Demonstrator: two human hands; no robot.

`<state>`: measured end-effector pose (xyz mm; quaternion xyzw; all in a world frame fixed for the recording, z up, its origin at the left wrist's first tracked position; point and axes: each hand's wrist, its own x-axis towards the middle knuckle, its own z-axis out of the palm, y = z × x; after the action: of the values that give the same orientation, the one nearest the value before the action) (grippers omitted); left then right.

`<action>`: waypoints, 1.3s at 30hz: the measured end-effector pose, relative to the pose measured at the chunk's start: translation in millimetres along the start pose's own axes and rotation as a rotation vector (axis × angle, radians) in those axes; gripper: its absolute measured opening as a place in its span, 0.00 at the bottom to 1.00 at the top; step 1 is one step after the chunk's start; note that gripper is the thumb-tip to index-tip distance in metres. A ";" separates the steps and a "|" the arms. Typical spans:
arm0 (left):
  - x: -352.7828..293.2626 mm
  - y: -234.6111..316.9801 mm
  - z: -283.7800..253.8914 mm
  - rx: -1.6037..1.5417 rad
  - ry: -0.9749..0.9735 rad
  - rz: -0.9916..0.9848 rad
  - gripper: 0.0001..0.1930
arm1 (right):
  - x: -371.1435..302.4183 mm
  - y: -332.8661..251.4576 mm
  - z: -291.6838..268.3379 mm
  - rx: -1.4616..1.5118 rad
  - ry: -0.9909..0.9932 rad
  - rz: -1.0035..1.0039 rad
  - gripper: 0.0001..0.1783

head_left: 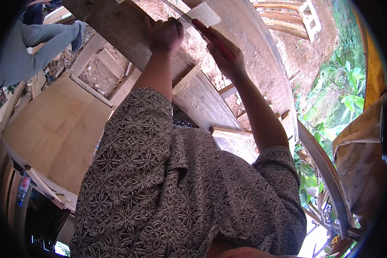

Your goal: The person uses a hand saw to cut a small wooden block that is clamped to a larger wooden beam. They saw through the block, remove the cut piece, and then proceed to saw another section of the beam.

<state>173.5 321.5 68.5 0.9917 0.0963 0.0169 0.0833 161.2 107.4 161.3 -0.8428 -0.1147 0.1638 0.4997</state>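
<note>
Far ahead of me, slightly left of centre, my left hand (165,35) is closed over the edge of a broad weathered wooden board (116,28). The board runs diagonally from the top left toward the middle. To its right, my right hand (228,62) is wrapped round the red handle of a long tool (219,46). A thin, dark blade (184,16) reaches from that handle up and left, past my left hand. Its teeth or edge are too small to make out, so I cannot tell its exact kind.
A wide plank (266,60) curves down on the right. Below my hands lies a shorter grey plank (206,96). A plywood panel (60,133) stands at left, and a person in grey trousers (47,45) is at upper left. Slatted wood (284,17) and plants (352,81) are at right.
</note>
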 end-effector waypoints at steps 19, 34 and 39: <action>-4.3 0.5 1.7 -0.052 0.110 0.025 0.18 | 127.1 -109.7 51.7 -0.213 -0.041 -0.069 0.17; 0.0 5.4 -15.3 -0.067 -0.028 -0.018 0.21 | 73.2 -62.1 -4.5 -0.135 -0.139 0.069 0.23; 1.4 5.4 -24.7 0.046 -0.104 -0.022 0.22 | 6.9 -16.9 7.6 0.099 0.028 0.041 0.20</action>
<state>174.7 320.5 93.8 0.9918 0.1030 -0.0378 0.0655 164.1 124.0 171.7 -0.8213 -0.0820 0.1677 0.5391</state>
